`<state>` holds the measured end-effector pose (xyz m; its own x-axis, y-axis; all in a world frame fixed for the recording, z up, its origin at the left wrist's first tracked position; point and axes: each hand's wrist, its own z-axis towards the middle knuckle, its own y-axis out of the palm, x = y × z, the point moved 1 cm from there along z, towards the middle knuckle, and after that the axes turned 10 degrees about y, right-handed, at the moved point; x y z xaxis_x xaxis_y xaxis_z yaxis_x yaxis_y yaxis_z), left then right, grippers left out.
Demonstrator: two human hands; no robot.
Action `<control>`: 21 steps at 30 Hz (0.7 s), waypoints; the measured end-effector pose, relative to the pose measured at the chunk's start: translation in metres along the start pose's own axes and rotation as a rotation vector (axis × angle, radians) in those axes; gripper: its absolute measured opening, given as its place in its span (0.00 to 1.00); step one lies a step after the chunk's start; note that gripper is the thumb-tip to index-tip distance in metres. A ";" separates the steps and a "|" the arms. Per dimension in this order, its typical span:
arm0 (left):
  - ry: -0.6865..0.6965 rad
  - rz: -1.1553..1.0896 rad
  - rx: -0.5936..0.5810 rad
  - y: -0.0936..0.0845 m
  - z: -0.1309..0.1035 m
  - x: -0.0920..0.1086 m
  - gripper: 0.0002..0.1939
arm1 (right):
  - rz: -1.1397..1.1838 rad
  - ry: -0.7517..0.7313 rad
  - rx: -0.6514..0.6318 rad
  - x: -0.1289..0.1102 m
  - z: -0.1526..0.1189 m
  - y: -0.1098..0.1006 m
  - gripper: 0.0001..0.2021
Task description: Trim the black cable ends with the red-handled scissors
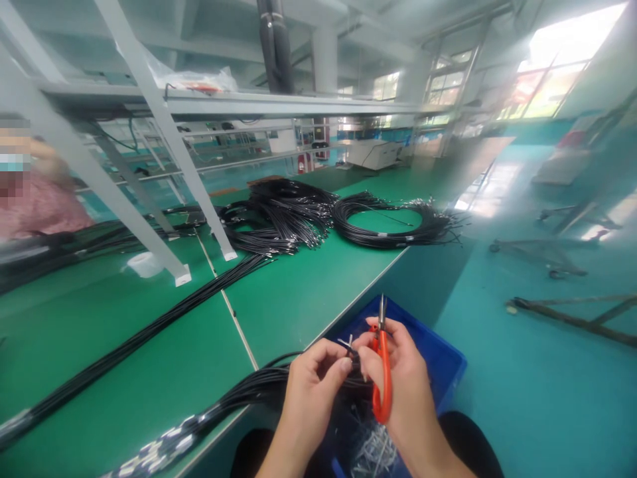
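Note:
My left hand [316, 382] pinches the end of a black cable [355, 356], where short pale strands stick up. In my right hand [405, 375] are red-handled scissors [383, 392], their blades pointing up and away from me. The right thumb and forefinger come close to the same cable end; whether they touch it is hard to tell. From my left hand a black cable bundle [243, 392] runs back over the table edge, wrapped in clear and white material at its near end. Below both hands stands a blue bin [450, 372] with whitish scraps [375, 448] in it.
On the green table [269, 312] lie a long cable bundle [164, 318], a heap of black cables [283, 212] and a coil [383, 239]. White shelf posts [174, 139] rise from it beside a white roll [144, 264]. Another person [42, 192] is at far left. A wheeled frame [572, 318] stands right.

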<state>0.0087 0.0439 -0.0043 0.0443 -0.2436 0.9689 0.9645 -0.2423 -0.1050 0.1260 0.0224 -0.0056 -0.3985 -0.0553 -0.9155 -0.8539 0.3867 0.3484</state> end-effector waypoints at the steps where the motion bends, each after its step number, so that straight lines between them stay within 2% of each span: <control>1: -0.007 -0.001 0.001 -0.001 0.000 -0.001 0.06 | -0.075 -0.054 0.045 0.001 -0.001 -0.003 0.16; 4: -0.012 0.000 0.006 -0.001 0.001 -0.002 0.06 | -0.245 -0.242 0.127 0.004 -0.003 -0.009 0.15; 9: -0.022 -0.030 0.000 0.000 0.003 0.000 0.06 | -0.485 -0.426 0.057 0.004 -0.004 -0.006 0.16; 15: -0.008 -0.015 -0.006 0.001 0.000 0.001 0.05 | -0.655 -0.704 0.185 0.006 -0.004 -0.004 0.20; 18: -0.035 -0.089 0.042 0.001 0.000 0.000 0.06 | -0.683 -0.743 0.204 0.011 -0.002 -0.007 0.19; 21: -0.070 -0.162 0.085 -0.002 0.001 0.001 0.07 | -0.675 -0.676 0.215 0.018 -0.002 -0.013 0.17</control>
<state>0.0073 0.0448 -0.0025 -0.0985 -0.1411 0.9851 0.9788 -0.1922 0.0703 0.1291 0.0148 -0.0257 0.4844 0.1871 -0.8546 -0.7262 0.6308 -0.2735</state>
